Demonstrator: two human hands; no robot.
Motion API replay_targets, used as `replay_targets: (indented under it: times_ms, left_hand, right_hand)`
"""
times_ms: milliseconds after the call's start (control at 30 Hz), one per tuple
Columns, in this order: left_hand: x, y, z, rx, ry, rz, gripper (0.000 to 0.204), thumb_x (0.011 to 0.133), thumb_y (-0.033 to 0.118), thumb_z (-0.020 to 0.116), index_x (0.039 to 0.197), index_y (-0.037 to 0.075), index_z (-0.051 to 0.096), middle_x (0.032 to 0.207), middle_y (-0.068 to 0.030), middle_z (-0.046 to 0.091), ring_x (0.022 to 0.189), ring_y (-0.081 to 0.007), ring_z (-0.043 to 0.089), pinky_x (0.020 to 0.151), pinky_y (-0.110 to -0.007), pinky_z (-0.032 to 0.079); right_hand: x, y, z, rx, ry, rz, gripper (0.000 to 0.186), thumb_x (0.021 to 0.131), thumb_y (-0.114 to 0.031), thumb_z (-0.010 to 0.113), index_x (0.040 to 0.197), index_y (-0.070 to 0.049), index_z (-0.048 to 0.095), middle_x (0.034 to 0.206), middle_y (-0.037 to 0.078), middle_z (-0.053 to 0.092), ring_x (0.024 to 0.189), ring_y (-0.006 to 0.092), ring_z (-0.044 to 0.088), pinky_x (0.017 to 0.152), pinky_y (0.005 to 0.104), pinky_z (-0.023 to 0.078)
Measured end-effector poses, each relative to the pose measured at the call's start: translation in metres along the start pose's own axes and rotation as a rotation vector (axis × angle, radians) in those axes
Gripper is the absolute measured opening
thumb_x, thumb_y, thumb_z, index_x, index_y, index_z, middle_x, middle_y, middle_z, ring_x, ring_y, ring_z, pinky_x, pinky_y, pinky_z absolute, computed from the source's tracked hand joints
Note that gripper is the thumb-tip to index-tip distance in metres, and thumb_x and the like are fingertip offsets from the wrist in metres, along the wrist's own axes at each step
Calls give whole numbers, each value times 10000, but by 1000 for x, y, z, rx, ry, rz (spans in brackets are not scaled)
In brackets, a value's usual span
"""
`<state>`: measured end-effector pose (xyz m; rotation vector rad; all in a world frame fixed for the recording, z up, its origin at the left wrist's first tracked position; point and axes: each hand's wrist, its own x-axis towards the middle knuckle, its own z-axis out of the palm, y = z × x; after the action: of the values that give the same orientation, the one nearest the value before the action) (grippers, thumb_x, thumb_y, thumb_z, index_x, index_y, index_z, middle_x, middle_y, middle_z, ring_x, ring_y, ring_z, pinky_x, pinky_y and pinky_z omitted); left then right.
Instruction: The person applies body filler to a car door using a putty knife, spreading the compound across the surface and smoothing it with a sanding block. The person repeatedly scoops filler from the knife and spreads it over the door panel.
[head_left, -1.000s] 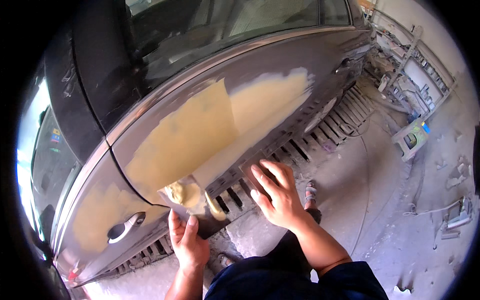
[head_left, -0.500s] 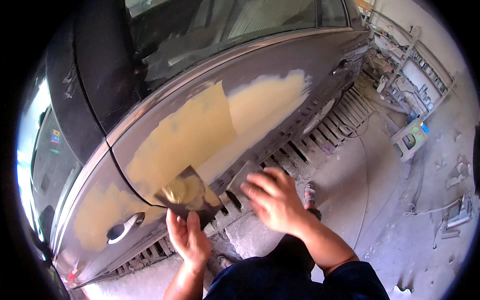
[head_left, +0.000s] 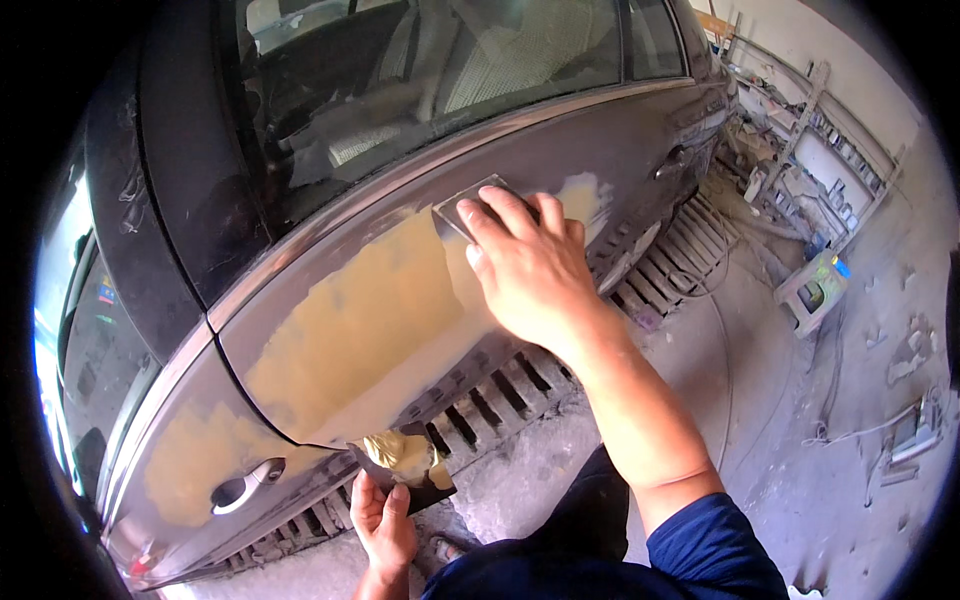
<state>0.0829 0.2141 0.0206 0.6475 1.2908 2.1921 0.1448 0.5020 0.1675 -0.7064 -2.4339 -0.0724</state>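
My right hand grips a flat dark spreader against the upper part of a dark car door, over the top edge of a large yellowish putty patch. My left hand holds a dark square board low by the door's bottom edge, with a mound of glossy pale yellow putty on it. The adjoining door at lower left has another putty patch beside a silver handle. My right hand hides part of the larger patch's right end.
A floor grate runs along under the car. To the right stand a plastic stool and a metal shelf rack of small items by the wall. A hose and a metal object with a cord lie on the floor.
My right hand has risen from beside the board onto the upper door with the spreader. My left hand and the board have moved lower and slightly right, and the view has shifted slightly.
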Motion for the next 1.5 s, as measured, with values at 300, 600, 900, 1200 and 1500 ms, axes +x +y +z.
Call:
replay_targets:
  times_ms: [300, 600, 900, 1200, 1500]
  left_hand:
    - [6, -11, -9, -85, -50, -2, 494, 889, -94, 528, 1368, 21, 492, 1339, -95, 587, 1212, -183, 560, 1044, -331, 421]
    - [7, -13, -5, -108, 14, -53, 453, 893, -97, 527, 1335, 0, 505, 1307, -101, 606, 1193, -184, 572, 1058, -330, 403]
    - [9, -16, -5, -70, 22, -101, 510, 879, -59, 531, 1383, 4, 472, 1349, -108, 572, 1217, -213, 554, 1061, -365, 413]
    - [0, -18, -3, -67, 117, -165, 533, 893, -28, 533, 1416, -1, 433, 1334, -117, 576, 1208, -238, 568, 1064, -391, 430]
    - [9, 0, 32, -248, 99, -195, 514, 930, -55, 518, 1426, 26, 413, 1351, -125, 569, 1246, -225, 539, 1090, -390, 392]
  right_hand:
    - [-7, 1, -5, -35, 0, -39, 424, 947, -241, 550, 1351, -115, 551, 1420, 100, 483, 1234, 402, 429, 950, 576, 379]
    - [-13, -6, 6, 10, -47, -71, 436, 937, -230, 571, 1360, -129, 541, 1445, 98, 450, 1230, 428, 423, 941, 588, 394]
    - [-66, 4, 51, 81, 60, -89, 525, 869, -187, 672, 1377, -176, 541, 1457, 71, 426, 1226, 424, 410, 957, 580, 380]
    - [-104, 18, 103, 189, 149, -107, 640, 829, -167, 699, 1435, -216, 499, 1471, 75, 423, 1212, 435, 417, 947, 587, 371]
    - [-139, 2, 72, 506, 154, -58, 470, 866, -193, 701, 1319, -115, 607, 1423, 135, 471, 1256, 390, 433, 1039, 516, 360]
